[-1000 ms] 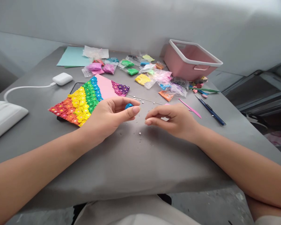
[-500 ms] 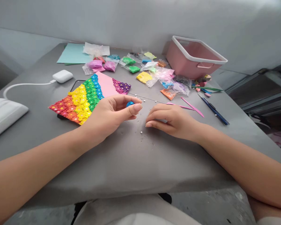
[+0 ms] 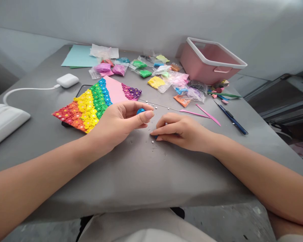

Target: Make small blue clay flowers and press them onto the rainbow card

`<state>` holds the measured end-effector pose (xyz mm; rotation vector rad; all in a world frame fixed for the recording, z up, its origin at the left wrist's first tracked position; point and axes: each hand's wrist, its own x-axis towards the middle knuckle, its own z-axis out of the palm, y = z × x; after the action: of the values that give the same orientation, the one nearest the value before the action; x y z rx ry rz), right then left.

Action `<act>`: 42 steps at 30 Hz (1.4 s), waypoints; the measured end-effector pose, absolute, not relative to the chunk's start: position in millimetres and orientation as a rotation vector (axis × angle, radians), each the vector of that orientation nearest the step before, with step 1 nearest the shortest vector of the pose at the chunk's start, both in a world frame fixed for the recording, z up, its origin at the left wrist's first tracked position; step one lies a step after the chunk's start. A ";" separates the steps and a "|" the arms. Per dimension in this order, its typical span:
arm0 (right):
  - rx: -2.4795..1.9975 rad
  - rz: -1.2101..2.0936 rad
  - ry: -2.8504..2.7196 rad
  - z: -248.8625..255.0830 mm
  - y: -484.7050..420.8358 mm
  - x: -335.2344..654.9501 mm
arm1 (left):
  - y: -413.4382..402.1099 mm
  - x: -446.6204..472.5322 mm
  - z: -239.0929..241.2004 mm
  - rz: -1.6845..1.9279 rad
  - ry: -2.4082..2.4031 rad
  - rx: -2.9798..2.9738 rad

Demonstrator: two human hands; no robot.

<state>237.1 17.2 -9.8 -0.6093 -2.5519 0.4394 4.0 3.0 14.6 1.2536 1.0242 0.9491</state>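
My left hand (image 3: 123, 119) is curled around a lump of blue clay (image 3: 140, 111), which peeks out between the fingers and thumb. To its right, low over the grey table, my right hand (image 3: 175, 129) pinches a small piece of blue clay (image 3: 155, 136) mostly hidden by its fingertips. A tiny white ball (image 3: 153, 142) lies just below those fingertips. Behind my left forearm rests a pink board (image 3: 114, 90) covered in bands of small clay flowers, red through orange, yellow, green and blue, with purple at the far right corner.
Bags of coloured clay (image 3: 156, 82) are spread across the back, beside a pink basket (image 3: 199, 60). Pink modelling tools (image 3: 208, 115), a thin metal rod (image 3: 161, 106) and a dark blue craft knife (image 3: 231, 117) lie to the right. A white case (image 3: 67, 80) is cabled at left.
My right hand has shifted slightly left, its fingers now pinched, and a bit of blue clay shows at its fingertips. My left hand keeps its grip almost unmoved.
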 end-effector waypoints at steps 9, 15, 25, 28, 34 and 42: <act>-0.676 0.547 -2.503 -6.5 17.6 237.2 | 2.9 4.7 16.0 0.954 1.028 1.251; -0.624 0.560 -2.481 -10.4 15.1 233.1 | 2.7 5.0 16.0 0.952 1.013 1.239; -0.618 0.550 -2.505 -10.9 14.9 233.3 | 3.0 4.3 14.9 0.940 1.018 1.257; -0.602 0.526 -2.520 -10.3 14.3 233.7 | 3.0 4.4 15.0 0.933 1.019 1.262; -0.605 0.502 -2.555 -7.1 13.0 233.9 | 2.6 3.7 15.5 0.922 1.074 1.330; -0.695 0.474 -2.343 0.0 9.3 232.5 | 1.1 4.7 14.4 0.918 1.066 1.323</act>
<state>232.5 9.3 0.0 -0.6951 -2.3430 0.4744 4.7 1.1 14.4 1.3229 1.0661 0.9176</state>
